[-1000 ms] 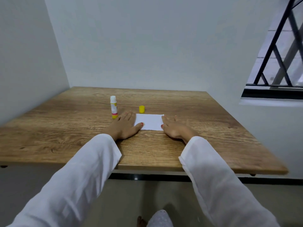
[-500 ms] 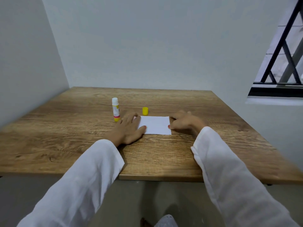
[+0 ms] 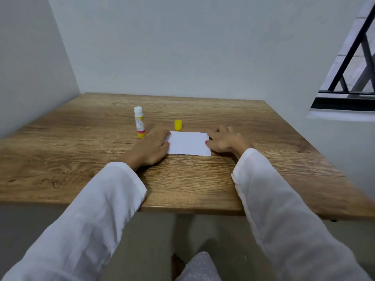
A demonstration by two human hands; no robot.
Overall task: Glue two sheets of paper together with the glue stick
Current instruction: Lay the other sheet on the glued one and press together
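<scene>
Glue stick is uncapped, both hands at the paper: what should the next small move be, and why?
Probably press and smooth the paper flat: the left hand and right hand flank its edges, while the glue stick stands set aside, its cap off.

surface (image 3: 203,179): wood-grain, matt. paper (image 3: 188,143): white, smooth, matt. glue stick (image 3: 139,122): plastic tube with printed label; yellow cap (image 3: 178,125): smooth plastic. sleeves (image 3: 97,216): thin white cloth. window bars (image 3: 353,47): dark metal.

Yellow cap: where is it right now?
Head view: the yellow cap stands on the table, just beyond the paper's far edge, right of the glue stick.
</scene>
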